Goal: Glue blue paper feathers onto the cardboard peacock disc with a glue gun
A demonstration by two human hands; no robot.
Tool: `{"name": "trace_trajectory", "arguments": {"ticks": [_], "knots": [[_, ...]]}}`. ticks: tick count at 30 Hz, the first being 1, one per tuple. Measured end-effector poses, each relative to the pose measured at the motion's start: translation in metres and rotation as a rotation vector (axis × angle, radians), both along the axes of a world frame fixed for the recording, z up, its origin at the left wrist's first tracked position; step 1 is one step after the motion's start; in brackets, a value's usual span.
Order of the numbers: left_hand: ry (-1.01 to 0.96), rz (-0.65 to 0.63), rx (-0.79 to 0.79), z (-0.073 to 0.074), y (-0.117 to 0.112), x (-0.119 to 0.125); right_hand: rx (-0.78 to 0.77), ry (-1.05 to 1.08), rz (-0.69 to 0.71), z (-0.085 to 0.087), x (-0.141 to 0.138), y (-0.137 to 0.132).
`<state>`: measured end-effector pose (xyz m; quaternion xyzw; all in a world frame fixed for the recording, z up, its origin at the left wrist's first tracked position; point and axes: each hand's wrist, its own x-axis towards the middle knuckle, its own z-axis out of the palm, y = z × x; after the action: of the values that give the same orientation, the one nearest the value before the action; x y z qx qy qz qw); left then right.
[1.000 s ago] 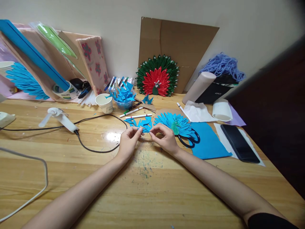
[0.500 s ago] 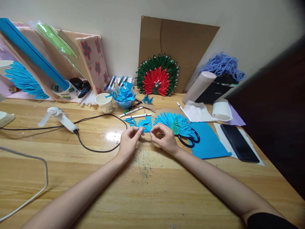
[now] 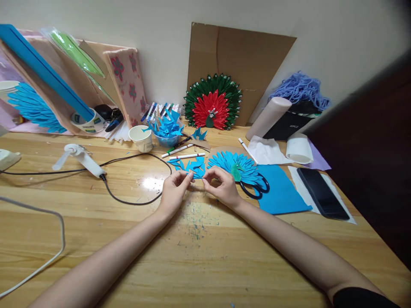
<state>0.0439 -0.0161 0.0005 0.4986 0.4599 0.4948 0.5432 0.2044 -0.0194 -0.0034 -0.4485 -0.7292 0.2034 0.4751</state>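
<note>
Over the middle of the table, my left hand (image 3: 174, 190) and my right hand (image 3: 223, 186) face each other, thumbs and forefingers pinched. A small blue piece (image 3: 198, 176) shows between the fingertips; most of it is hidden, so its shape is unclear. Just behind lie loose blue cut pieces (image 3: 194, 164). Next to my right hand is a fan of blue petals (image 3: 221, 160) on a round cardboard base, with a green bird-shaped piece (image 3: 236, 172) at its centre. Black-handled scissors (image 3: 252, 193) rest partly on a blue sheet (image 3: 282, 194).
A white glue gun (image 3: 84, 161) with a looping black cord stands left. Behind are a paper cup (image 3: 141, 137), a bowl of blue scraps (image 3: 167, 140), several markers and a red-green peacock fan (image 3: 212, 105) against cardboard (image 3: 240, 51). A phone (image 3: 321, 192) lies right.
</note>
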Motion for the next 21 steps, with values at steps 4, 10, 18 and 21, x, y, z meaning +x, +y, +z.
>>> {"name": "trace_trajectory", "arguments": {"ticks": [4,10,18,21], "knots": [[-0.005,0.014,-0.006,0.0,-0.0001,0.0005,-0.007,-0.003,-0.002,0.0005,-0.0001,-0.0003],[0.057,0.041,0.034,-0.0012,-0.001,-0.0002,0.001,-0.006,-0.002,0.0001,-0.0002,-0.0004],[0.091,0.07,0.054,-0.0027,-0.0031,-0.0003,-0.006,-0.021,0.006,0.0003,-0.0009,-0.0008],[0.1,0.082,0.054,-0.0018,-0.0036,-0.0002,-0.01,-0.02,0.013,0.0005,-0.0011,-0.0009]]}}
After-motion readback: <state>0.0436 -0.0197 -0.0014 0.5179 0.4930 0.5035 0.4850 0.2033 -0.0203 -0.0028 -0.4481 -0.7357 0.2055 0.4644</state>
